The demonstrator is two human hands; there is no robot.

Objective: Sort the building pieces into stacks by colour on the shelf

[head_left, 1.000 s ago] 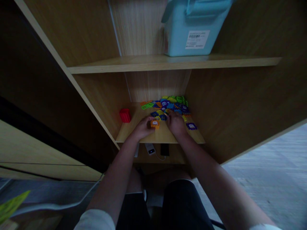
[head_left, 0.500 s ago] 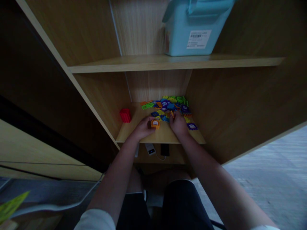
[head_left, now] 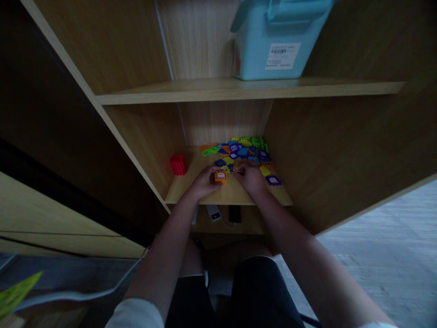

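Observation:
My left hand [head_left: 205,183] is closed on a small stack of orange toy building pieces [head_left: 221,176], the front one bearing a white window shape. Just to its right, my right hand [head_left: 251,178] pinches an orange toy building piece [head_left: 238,168], partly hidden by the fingers. Behind both hands a spread of notched plastic pieces [head_left: 243,151] in blue, purple, yellow, green and orange lies on the wooden shelf [head_left: 191,187]. A red stack of pieces [head_left: 178,165] stands upright at the shelf's left side.
A light blue bin [head_left: 283,41] with a label sits on the shelf board above [head_left: 205,91]. Below lie a white device [head_left: 214,212] and a black device [head_left: 235,213] with a thin cable. Wooden side panels [head_left: 341,150] bound the compartment.
My right hand has shifted left and slightly nearer to me with its orange piece, closer to the left hand. My left hand with its orange stack has stayed in place.

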